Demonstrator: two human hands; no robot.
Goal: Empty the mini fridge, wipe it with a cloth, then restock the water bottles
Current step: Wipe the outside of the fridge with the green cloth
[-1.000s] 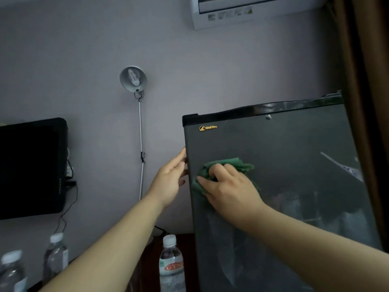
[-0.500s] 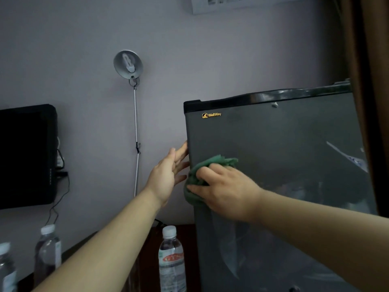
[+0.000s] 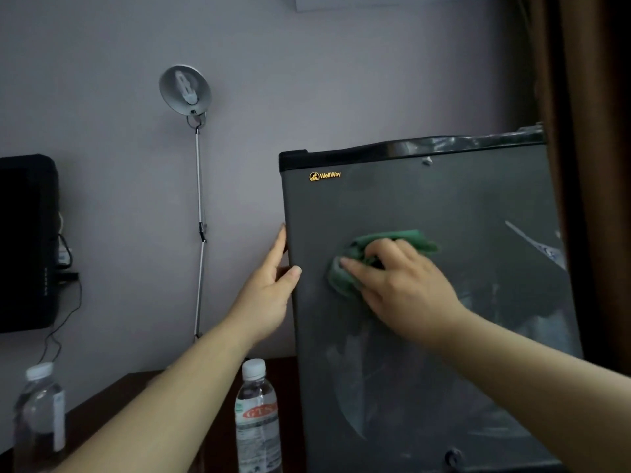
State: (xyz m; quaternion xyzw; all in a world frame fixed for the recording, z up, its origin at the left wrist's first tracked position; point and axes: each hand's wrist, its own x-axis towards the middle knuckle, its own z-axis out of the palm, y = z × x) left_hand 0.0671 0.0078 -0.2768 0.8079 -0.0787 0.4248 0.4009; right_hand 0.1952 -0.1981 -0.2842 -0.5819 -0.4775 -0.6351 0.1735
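Two hands on fridge (image 3: 444, 199): right hand (image 3: 399, 285) curled round cloth (image 3: 415, 238), pressing it mid-door; left hand (image 3: 269, 295), at nine o'clock, pinching door's edge. At seven o'clock, bottles (image 3: 256, 414) on table (image 3: 102, 397).

Silver lamp (image 3: 185, 90) on the wall, black screen (image 3: 24, 240), perhaps a television, brown curtain (image 3: 594, 165) rightward.

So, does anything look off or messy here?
Nothing is spilled or tipped: the water bottle by the fridge and the bottle at the left edge stand upright on the table. The one oddity is the fridge door: pale smeary streaks across its lower half, below the green cloth, possibly partly reflections.
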